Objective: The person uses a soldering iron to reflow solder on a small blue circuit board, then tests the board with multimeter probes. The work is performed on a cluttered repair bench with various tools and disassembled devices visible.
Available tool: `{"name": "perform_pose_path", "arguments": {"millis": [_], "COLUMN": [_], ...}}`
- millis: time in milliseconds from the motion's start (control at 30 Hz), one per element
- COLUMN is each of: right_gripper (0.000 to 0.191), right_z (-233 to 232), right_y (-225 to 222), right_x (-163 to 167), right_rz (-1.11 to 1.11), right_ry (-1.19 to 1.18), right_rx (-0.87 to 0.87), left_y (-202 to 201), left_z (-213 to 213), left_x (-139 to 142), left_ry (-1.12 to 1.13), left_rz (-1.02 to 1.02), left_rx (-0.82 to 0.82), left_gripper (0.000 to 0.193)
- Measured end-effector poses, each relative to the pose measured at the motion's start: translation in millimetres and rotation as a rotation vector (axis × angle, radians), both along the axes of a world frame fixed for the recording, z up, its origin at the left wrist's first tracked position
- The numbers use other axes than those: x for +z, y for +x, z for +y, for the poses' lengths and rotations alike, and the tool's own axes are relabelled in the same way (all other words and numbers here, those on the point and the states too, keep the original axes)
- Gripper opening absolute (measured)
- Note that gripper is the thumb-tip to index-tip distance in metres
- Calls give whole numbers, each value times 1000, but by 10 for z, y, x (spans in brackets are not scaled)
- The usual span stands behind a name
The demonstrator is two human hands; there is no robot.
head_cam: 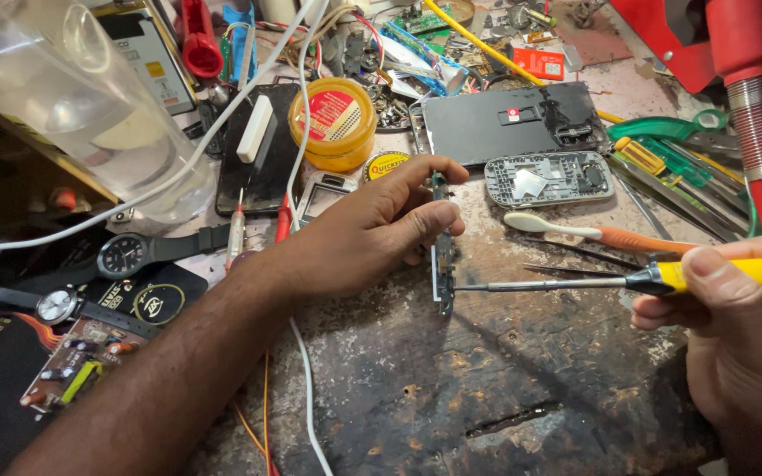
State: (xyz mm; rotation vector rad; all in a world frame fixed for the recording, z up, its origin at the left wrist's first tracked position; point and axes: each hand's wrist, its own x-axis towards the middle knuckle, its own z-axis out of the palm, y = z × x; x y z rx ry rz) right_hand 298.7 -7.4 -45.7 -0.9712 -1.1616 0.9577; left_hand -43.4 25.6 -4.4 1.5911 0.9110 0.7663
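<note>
Yellow-handled screwdriver (628, 280) horizontal, tip left at upright circuit board (440, 256).

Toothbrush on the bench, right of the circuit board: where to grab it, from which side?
Take the toothbrush by its orange handle, near the middle, pinching from above. It lies flat, white head pointing left toward the circuit board, so the handle is the long bare part. Come from the near side: the screwdriver in the right hand crosses just below it, and tweezers lie close alongside.
</note>
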Motion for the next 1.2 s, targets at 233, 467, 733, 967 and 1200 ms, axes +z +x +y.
{"name": "perform_pose_path", "arguments": {"millis": [233, 467, 733, 967, 1200], "right_gripper": [21, 22, 20, 22, 25], "right_z": [1, 3, 4, 8, 20], "right_y": [4, -2, -12, -9, 35], "right_x": [13, 36, 49, 51, 0], "right_rz": [-52, -31, -69, -57, -58], "right_ry": [-20, -24, -34, -21, -4], "right_rx": [-10, -18, -20, -15, 5], "left_y": [17, 12, 16, 18, 18], "left_z": [2, 2, 17, 22, 19], "left_x": [-6, 10, -6, 4, 2], "left_ry": [-19, -20, -24, -11, -37], "left_rz": [-8, -7, -15, -3, 5], "left_rx": [17, 7, 5, 9, 17], "left_gripper": [39, 37, 36, 36, 37]}}
